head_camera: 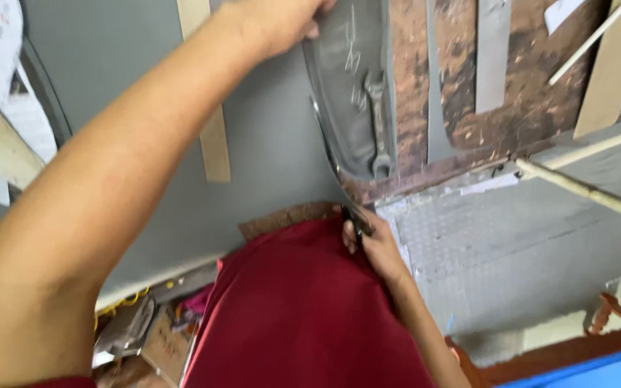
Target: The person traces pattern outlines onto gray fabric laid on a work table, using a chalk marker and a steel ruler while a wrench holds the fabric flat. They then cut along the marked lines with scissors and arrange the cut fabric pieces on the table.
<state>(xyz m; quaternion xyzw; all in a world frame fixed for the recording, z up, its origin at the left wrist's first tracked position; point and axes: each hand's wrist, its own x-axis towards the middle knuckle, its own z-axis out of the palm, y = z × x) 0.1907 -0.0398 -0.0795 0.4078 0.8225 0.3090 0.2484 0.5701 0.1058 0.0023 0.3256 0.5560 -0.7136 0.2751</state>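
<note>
Left hand (282, 20) cut off by the top edge, fingers mostly out of sight; grip closed on the upper end of a grey curved sheet-metal panel (353, 86), held upright against a grey board (267, 144); panel smooth, dull grey, scratched with faint marks, a grey open-ended spanner (377, 122) lying flat on its face; right hand (368, 244) low down, just below the panel's bottom tip, grip wrapped around dark-handled scissors (356, 219), blades hard to make out against the panel's edge; red garment (303, 309) covering the lower centre; patterned grey sheet (497, 244) to the right.
</note>
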